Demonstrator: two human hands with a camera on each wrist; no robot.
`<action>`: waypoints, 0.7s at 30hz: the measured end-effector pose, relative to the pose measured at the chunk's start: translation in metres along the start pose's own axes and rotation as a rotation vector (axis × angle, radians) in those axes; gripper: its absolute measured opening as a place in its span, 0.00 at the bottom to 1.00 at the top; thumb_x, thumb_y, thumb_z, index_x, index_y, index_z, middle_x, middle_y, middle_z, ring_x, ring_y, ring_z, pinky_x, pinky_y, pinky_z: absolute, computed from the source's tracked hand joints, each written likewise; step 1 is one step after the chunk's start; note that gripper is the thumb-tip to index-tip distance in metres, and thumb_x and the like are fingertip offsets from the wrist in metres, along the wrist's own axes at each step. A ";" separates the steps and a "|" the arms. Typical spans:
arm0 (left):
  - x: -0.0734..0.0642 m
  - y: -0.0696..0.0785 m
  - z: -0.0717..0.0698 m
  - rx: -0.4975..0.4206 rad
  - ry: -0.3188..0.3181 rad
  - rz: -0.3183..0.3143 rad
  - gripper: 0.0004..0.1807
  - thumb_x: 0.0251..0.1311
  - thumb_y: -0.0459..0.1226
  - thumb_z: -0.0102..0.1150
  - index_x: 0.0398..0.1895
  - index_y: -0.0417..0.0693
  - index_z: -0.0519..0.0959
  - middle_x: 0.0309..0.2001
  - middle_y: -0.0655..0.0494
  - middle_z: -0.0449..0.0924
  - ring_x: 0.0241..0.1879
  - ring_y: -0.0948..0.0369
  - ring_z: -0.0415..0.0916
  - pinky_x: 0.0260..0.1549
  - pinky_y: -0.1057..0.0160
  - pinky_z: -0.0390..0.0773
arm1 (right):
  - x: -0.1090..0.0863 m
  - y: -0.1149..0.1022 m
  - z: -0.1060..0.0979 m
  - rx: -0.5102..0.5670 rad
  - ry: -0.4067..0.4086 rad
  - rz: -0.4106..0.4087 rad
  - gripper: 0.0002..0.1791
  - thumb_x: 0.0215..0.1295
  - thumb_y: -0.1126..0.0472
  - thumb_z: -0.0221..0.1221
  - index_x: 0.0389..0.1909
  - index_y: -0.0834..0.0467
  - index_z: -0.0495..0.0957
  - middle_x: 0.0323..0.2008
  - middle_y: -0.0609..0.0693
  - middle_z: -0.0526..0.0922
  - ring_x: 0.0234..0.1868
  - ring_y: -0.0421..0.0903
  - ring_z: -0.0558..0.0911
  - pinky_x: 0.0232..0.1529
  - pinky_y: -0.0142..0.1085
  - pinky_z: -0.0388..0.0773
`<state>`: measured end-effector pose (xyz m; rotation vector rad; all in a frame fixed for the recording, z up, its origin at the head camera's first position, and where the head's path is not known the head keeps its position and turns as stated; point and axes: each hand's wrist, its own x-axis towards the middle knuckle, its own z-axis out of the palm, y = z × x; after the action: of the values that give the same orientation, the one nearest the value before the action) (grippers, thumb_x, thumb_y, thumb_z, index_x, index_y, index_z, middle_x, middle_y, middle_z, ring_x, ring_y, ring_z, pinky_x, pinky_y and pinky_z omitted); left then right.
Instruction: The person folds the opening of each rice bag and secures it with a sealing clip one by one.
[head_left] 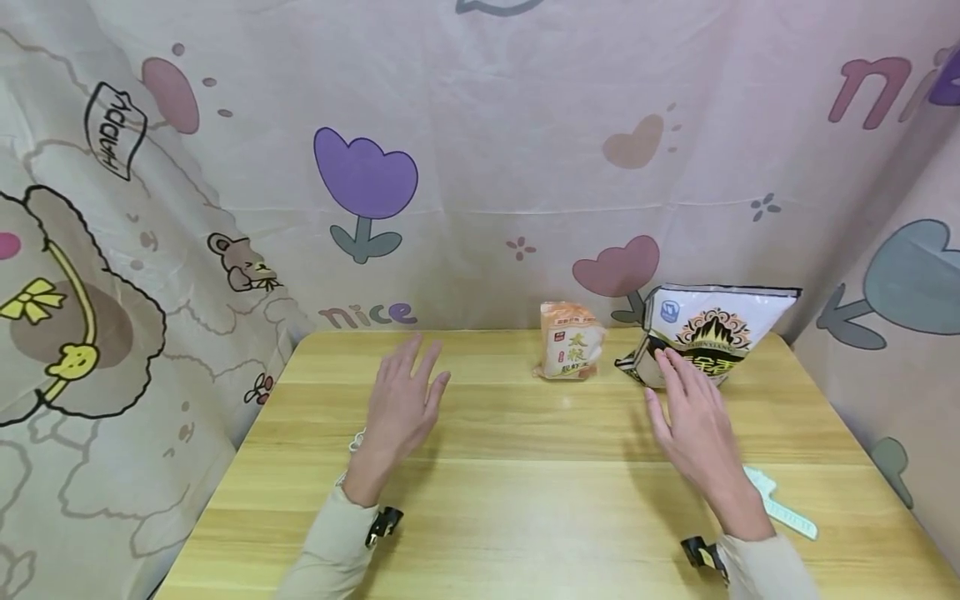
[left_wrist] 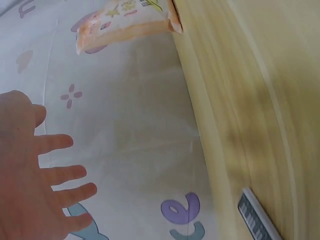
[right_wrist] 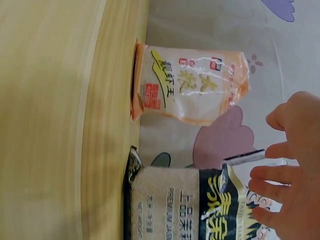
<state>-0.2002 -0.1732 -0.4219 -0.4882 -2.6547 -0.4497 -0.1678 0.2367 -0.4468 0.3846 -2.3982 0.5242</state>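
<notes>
My left hand (head_left: 401,408) hovers over the left side of the table, its fingers spread and holding nothing. Partly hidden beneath it lies a white-edged object (head_left: 357,440); the left wrist view shows a flat item with a dark lettered face (left_wrist: 257,220). On the right, my right hand (head_left: 693,421) has its fingers extended in front of a large white, black and gold rice bag (head_left: 738,321); whether they touch cannot be told. A smaller orange-and-white package (head_left: 572,343) stands upright to the left of that bag.
A mint-green flat object with a long handle (head_left: 787,515) lies beside my right wrist, partly covered by it. The wooden table (head_left: 517,508) ends at a patterned curtain (head_left: 480,167), which also hangs along both sides.
</notes>
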 end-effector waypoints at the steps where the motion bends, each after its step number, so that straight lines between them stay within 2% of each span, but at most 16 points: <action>1: 0.003 0.002 0.002 -0.012 0.014 0.012 0.29 0.81 0.51 0.39 0.75 0.47 0.66 0.77 0.37 0.58 0.75 0.42 0.55 0.73 0.38 0.48 | 0.002 -0.001 0.002 0.010 0.020 -0.005 0.31 0.72 0.59 0.57 0.73 0.65 0.66 0.70 0.66 0.69 0.67 0.68 0.69 0.66 0.65 0.62; 4: 0.011 0.010 0.006 -0.054 0.045 0.039 0.27 0.80 0.50 0.41 0.74 0.46 0.68 0.75 0.38 0.60 0.74 0.41 0.58 0.72 0.37 0.51 | 0.007 -0.003 0.007 0.047 0.069 -0.021 0.30 0.71 0.61 0.58 0.72 0.65 0.69 0.67 0.66 0.72 0.65 0.66 0.71 0.64 0.64 0.64; 12: 0.032 0.032 0.018 -0.152 0.123 0.111 0.22 0.79 0.45 0.46 0.68 0.44 0.74 0.69 0.40 0.70 0.68 0.43 0.67 0.68 0.38 0.62 | 0.020 -0.008 0.023 0.122 0.135 -0.062 0.22 0.69 0.65 0.58 0.62 0.69 0.75 0.60 0.65 0.77 0.60 0.64 0.75 0.60 0.59 0.68; 17: 0.045 0.043 0.024 -0.207 0.130 0.124 0.20 0.78 0.42 0.49 0.67 0.45 0.76 0.65 0.44 0.75 0.67 0.46 0.69 0.67 0.41 0.65 | 0.033 -0.011 0.030 0.136 0.162 -0.076 0.19 0.69 0.65 0.59 0.58 0.68 0.78 0.58 0.64 0.79 0.57 0.63 0.76 0.58 0.57 0.70; 21: 0.057 0.053 0.030 -0.213 0.144 0.129 0.19 0.78 0.42 0.50 0.64 0.46 0.78 0.61 0.47 0.77 0.63 0.49 0.72 0.63 0.45 0.69 | 0.046 -0.014 0.035 0.147 0.152 -0.078 0.18 0.69 0.65 0.59 0.57 0.68 0.78 0.57 0.64 0.79 0.57 0.64 0.76 0.58 0.57 0.70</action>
<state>-0.2377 -0.0991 -0.4108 -0.6608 -2.4329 -0.7034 -0.2148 0.2019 -0.4380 0.4830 -2.1970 0.6721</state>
